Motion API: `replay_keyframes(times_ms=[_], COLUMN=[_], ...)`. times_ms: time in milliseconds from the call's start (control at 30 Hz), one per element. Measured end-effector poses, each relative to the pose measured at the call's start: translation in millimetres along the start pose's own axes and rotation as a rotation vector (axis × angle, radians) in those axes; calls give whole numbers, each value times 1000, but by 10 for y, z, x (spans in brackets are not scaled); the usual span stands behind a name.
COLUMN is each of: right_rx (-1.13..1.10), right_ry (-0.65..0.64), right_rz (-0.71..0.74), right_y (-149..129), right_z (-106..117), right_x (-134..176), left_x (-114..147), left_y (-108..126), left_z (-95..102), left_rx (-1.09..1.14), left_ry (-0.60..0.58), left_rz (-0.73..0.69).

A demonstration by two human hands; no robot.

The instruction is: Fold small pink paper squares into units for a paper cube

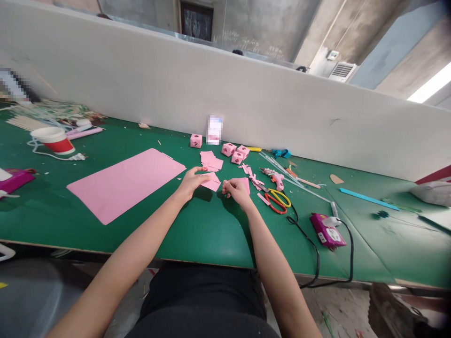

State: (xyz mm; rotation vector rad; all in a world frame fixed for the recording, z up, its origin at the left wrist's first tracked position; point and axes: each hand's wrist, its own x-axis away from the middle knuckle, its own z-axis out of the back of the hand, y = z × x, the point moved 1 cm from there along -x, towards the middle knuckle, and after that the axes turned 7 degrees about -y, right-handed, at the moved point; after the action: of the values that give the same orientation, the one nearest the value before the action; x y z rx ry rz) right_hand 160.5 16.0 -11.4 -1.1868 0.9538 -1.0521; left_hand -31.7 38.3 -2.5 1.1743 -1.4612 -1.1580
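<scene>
My left hand pinches a folded piece of pink paper between thumb and fingers, just above the green table. My right hand is close to the right corner of that paper, its fingers curled together; what they hold, if anything, is too small to make out. Partly hidden behind the right hand lies another piece of pink paper. Beyond my hands lies a small stack of pink paper squares. Several folded pink paper cubes with cut-out holes, one a lone cube, stand near the wall.
A large pink sheet lies left. To the right are pink scraps, scissors, a pink glue gun and a purple box with a black cable. A phone leans on the partition; a paper cup stands far left.
</scene>
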Motion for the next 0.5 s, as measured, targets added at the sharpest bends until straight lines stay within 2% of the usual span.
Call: replay_keyframes(times_ms=[133,500], right_rx=[-23,27], right_ry=[1,-4], right_rz=[-24,29], right_y=[1,17], right_z=[-18,-13], right_x=[-5,-23], left_x=[4,114], left_y=[12,64], left_z=[5,-92], left_rx=[-11,-18], left_ry=[-11,-40], left_rz=[-16,-15])
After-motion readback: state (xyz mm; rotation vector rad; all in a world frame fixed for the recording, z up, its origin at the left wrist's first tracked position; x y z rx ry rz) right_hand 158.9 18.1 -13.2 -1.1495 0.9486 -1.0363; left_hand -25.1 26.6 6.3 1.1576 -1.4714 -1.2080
